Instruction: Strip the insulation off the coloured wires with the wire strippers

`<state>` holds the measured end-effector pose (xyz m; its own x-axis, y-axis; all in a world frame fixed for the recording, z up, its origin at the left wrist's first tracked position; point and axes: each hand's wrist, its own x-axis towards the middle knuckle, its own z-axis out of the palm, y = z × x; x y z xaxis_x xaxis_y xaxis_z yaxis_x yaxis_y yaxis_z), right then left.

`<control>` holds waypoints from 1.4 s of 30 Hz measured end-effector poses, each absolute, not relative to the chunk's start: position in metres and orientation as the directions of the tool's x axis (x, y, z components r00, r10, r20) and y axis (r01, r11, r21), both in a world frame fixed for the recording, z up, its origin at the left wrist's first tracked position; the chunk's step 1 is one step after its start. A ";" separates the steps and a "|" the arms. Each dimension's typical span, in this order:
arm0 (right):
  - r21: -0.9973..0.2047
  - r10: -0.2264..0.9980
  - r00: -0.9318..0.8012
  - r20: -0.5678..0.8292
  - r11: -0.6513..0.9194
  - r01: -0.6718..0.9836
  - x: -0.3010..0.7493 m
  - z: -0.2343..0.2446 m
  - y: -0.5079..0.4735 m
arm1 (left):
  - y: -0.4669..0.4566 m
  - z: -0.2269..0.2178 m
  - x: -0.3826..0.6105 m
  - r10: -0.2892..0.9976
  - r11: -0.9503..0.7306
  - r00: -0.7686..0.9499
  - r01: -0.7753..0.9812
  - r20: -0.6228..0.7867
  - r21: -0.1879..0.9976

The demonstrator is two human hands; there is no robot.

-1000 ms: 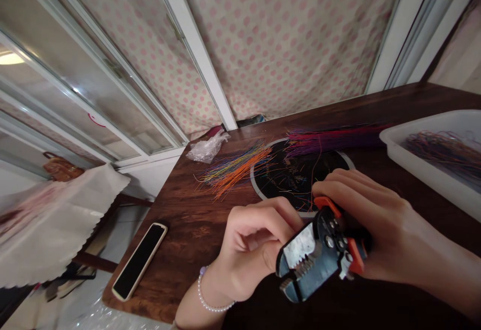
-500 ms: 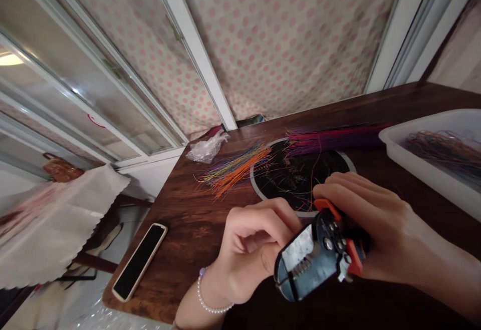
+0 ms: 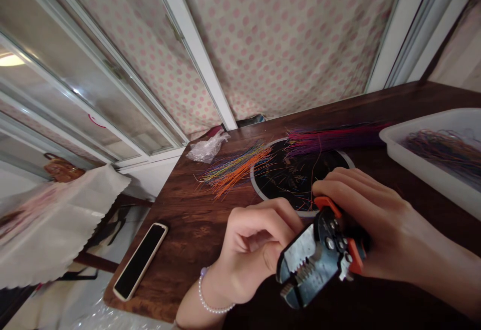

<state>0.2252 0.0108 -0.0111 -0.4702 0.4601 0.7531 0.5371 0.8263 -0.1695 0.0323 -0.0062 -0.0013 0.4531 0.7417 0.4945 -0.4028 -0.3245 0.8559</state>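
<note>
Near left, a phone (image 3: 141, 261) lies on the table (image 3: 184, 255). To its right, my left hand (image 3: 253, 252) pinches thumb to forefinger by the wire stripper (image 3: 313, 262); I cannot tell what lies between. The tool hangs near, right of centre, jaws parted, gripped at its handles by my right hand (image 3: 370, 220). Squeezing evenly, with fingertips clear of the teeth, seems wise to me.

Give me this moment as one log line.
right hand: gripping wire stripper | left hand: at its head | wires: on mat and table
</note>
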 end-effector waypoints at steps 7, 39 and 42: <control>-0.173 0.461 -0.462 0.758 0.824 0.539 0.227 -0.017 0.011 | -0.006 -0.004 0.032 0.719 -0.340 0.461 -0.418 0.519 0.842; -0.201 0.464 -0.462 0.756 0.836 0.511 0.225 -0.015 0.010 | -0.003 -0.005 0.036 0.738 -0.370 0.415 -0.413 0.533 0.832; -0.218 0.469 -0.455 0.757 0.838 0.500 0.224 -0.016 0.010 | -0.004 -0.005 0.034 0.747 -0.357 0.420 -0.402 0.516 0.843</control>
<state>0.2238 0.0100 -0.0158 -0.4552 0.4686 0.7571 0.4998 0.8382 -0.2183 0.0344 -0.0040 -0.0047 0.4195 0.7465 0.5164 -0.4019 -0.3574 0.8431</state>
